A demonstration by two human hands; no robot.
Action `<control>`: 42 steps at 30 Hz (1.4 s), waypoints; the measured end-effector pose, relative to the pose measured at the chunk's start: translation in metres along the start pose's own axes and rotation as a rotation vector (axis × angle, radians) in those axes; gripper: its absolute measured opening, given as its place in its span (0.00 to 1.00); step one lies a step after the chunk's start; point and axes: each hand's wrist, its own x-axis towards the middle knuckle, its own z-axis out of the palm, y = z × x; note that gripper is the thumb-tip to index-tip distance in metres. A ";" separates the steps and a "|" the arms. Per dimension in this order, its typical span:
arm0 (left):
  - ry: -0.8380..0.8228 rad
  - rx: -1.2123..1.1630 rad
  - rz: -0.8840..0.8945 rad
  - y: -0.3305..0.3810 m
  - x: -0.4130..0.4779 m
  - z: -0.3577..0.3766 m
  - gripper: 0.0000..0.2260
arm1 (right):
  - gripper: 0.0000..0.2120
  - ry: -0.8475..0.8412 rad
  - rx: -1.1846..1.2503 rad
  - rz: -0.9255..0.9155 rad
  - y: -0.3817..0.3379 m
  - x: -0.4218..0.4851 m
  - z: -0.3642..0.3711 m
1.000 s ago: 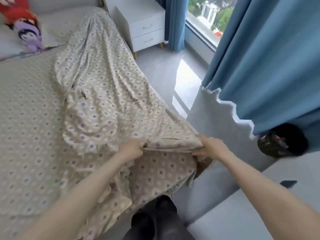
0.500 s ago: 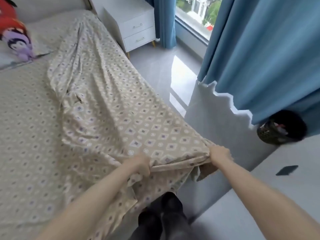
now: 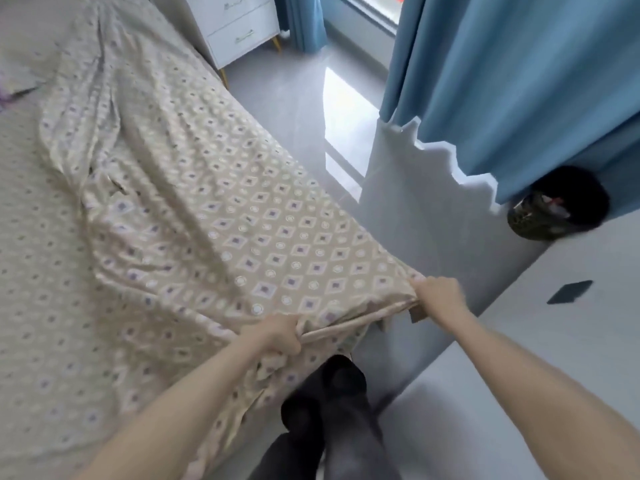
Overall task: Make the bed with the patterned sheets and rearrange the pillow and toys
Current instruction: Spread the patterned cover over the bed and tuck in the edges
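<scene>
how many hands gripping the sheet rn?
2. The left hand grips the patterned sheet along its near edge; the right hand grips the same edge at the corner toward the blue curtain. Neither is hidden.

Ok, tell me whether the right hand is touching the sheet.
Touching. The head view shows the right hand gripping the sheet at its folded edge, with the fingers curled into the fabric and no gap between them.

Open floor (image 3: 298, 109) runs beside the bed (image 3: 34, 306).
Blue curtain (image 3: 519, 81), white bench (image 3: 571, 341) and dark bin (image 3: 568, 199) flank it; nightstand (image 3: 239, 26) closes the far end.
</scene>
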 end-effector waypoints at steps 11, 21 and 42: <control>-0.113 0.076 0.036 0.025 0.053 0.010 0.16 | 0.19 -0.134 0.195 0.197 0.005 0.017 0.069; -0.181 0.026 0.019 0.025 0.110 0.048 0.15 | 0.23 -0.315 0.366 0.253 -0.008 0.049 0.126; 0.211 -0.505 0.092 0.025 0.098 0.040 0.20 | 0.14 -0.194 0.404 0.003 -0.049 0.052 0.070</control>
